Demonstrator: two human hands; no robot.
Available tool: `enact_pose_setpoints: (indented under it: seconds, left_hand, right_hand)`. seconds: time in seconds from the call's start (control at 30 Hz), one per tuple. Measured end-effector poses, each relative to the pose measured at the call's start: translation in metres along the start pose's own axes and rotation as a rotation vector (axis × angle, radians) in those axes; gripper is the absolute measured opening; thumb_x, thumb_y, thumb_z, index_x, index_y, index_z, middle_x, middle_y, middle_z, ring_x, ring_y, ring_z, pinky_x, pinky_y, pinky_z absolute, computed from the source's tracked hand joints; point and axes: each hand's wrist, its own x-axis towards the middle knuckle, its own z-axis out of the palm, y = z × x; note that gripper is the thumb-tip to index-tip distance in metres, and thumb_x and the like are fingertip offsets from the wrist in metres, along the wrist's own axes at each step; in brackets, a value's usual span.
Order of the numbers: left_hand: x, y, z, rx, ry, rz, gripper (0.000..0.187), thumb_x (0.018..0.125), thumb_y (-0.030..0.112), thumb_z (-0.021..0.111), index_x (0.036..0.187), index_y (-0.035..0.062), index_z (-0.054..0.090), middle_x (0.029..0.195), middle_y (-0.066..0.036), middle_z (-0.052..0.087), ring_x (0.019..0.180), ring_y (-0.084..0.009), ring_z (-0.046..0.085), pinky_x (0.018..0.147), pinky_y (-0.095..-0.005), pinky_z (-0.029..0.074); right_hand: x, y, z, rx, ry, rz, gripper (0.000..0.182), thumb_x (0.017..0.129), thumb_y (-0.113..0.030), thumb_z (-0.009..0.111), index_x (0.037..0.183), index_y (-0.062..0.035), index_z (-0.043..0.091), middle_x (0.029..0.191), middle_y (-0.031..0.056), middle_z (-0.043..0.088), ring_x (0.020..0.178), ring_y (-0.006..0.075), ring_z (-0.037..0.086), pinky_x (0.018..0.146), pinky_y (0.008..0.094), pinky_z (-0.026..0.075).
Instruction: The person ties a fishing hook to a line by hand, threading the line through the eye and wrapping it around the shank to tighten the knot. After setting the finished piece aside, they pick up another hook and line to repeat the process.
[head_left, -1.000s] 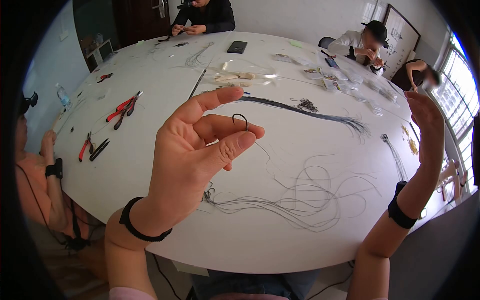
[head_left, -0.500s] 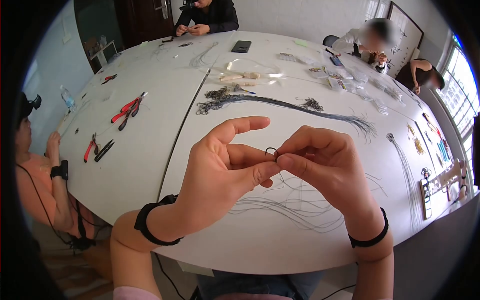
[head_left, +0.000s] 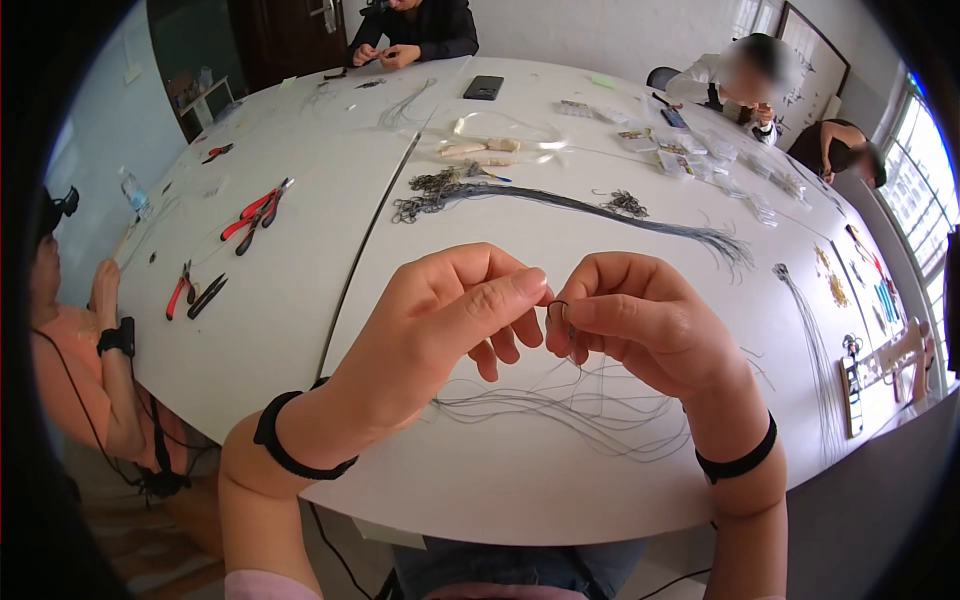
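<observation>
Between the thumb and fingers of my right hand [head_left: 645, 315] is a small dark fish hook [head_left: 555, 303], its bend showing at the fingertips. My left hand [head_left: 445, 315] is closed in a pinch beside it, thumb against forefinger, close to the hook's bend; what lies in that pinch is too small to make out. Beneath both hands, loose grey fishing lines [head_left: 560, 413] spread over the white table [head_left: 450, 500]. Beyond them lies a long bundle of lines [head_left: 590, 210] with a cluster of dark hooks [head_left: 425, 195] at its left end. A small pile of hooks [head_left: 625, 204] sits behind the bundle.
Red-handled pliers [head_left: 258, 215] and black tweezers [head_left: 207, 297] lie to the left. Another line bundle [head_left: 808, 340] and a phone on a stand [head_left: 853, 395] are at right. Plastic boxes [head_left: 675, 160] stand farther back. Several people sit around the table.
My left hand has turned, its raised forefinger now folded against the thumb. The hook has shifted slightly down and right, and my right hand's fingers have curled differently around it.
</observation>
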Motion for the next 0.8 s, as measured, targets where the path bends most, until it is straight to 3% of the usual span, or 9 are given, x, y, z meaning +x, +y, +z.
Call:
enact_pose_setpoints:
  seconds: [0.2, 0.53, 0.8]
  left_hand:
    - [0.001, 0.002, -0.002, 0.013, -0.014, -0.064, 0.023, 0.086, 0.021, 0.055, 0.088, -0.0012, 0.061, 0.074, -0.006, 0.061, 0.062, -0.0098, 0.056, 0.055, -0.0221, 0.045]
    - [0.003, -0.002, -0.001, -0.007, -0.075, -0.079, 0.016, 0.085, 0.015, 0.059, 0.088, -0.0014, 0.061, 0.074, -0.006, 0.061, 0.062, -0.0085, 0.055, 0.054, -0.0207, 0.044]
    - [0.005, -0.008, -0.004, 0.021, 0.088, 0.085, 0.014, 0.087, 0.014, 0.059, 0.087, -0.0002, 0.061, 0.074, -0.007, 0.061, 0.058, -0.0085, 0.053, 0.051, -0.0208, 0.044]
  right_hand:
    - [-0.003, -0.002, 0.001, 0.044, -0.034, 0.015, 0.013, 0.086, -0.011, 0.060, 0.087, 0.0015, 0.056, 0.077, 0.0085, 0.063, 0.074, 0.0139, 0.059, 0.067, 0.0257, 0.046]
    - [-0.002, -0.001, -0.002, 0.018, 0.002, 0.023, 0.014, 0.085, -0.012, 0.062, 0.087, 0.0017, 0.059, 0.075, 0.0080, 0.062, 0.071, 0.0126, 0.058, 0.065, 0.0236, 0.046]
    - [-0.002, -0.007, 0.000, -0.035, 0.091, 0.036, 0.022, 0.087, -0.020, 0.062, 0.090, 0.0008, 0.063, 0.079, 0.0068, 0.065, 0.070, 0.0105, 0.057, 0.065, 0.0230, 0.045]
